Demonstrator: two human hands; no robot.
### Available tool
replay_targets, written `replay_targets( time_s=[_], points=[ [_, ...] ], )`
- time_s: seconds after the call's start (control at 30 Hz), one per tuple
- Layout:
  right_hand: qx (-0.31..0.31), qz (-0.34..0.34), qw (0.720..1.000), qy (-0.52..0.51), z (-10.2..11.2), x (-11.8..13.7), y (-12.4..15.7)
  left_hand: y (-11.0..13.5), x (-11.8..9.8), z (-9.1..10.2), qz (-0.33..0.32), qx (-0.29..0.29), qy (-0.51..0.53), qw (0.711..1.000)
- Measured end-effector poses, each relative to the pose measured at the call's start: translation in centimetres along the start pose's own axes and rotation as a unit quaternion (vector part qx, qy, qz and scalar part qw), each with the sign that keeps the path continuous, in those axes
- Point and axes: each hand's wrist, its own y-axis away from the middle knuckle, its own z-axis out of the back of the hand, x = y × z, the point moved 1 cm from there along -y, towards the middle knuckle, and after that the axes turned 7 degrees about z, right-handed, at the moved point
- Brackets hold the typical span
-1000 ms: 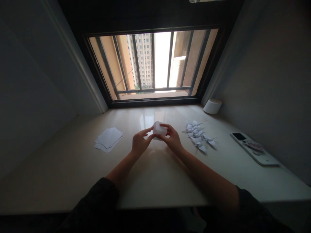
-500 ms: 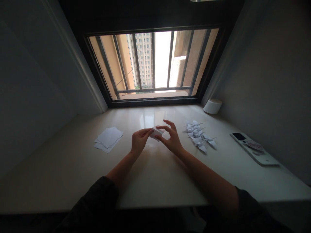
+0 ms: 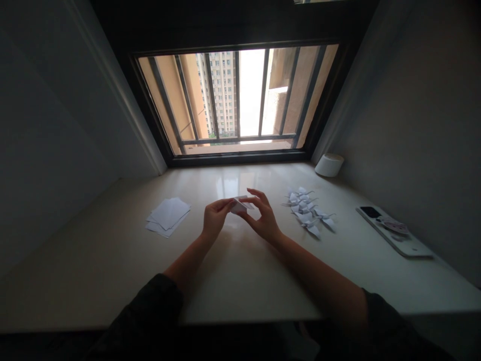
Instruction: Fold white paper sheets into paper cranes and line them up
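Note:
A small folded piece of white paper [image 3: 239,204] is held just above the pale table [image 3: 240,271], in the middle of the view. My left hand [image 3: 214,219] pinches its left side between thumb and fingers. From the right, my right hand [image 3: 263,216] pinches the paper with thumb and forefinger while its other fingers fan out above. A stack of flat white paper sheets [image 3: 168,215] lies to the left of my hands. To the right lies a heap of several folded paper cranes [image 3: 307,211].
A white round container [image 3: 328,164] stands at the back right near the barred window [image 3: 237,100]. A long white tray [image 3: 394,231] with a dark phone and small items lies at the right. Grey walls close in on both sides.
The paper was a puffed, wider shape held up by both hands; it is now flatter and lower. My right hand's fingers have spread and shifted slightly left.

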Motion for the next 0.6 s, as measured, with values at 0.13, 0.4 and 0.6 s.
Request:
replay_targets(
  time_s=[0.13, 0.4, 0.6],
  points=[
    [0.024, 0.013, 1.0, -0.007, -0.1, 0.1, 0.0, -0.2, 0.2, 0.0, 0.021, 0.005, -0.011, 1.0],
    [0.062, -0.049, 0.989, -0.121, -0.3, -0.7, 0.0, 0.0, 0.3, -0.1, 0.07, 0.015, 0.042, 0.997],
    [0.028, -0.156, 0.95, -0.27, -1.2, -1.7, 0.2, -0.1, 0.5, -0.1, 0.081, -0.007, 0.061, 0.995]
  ],
)
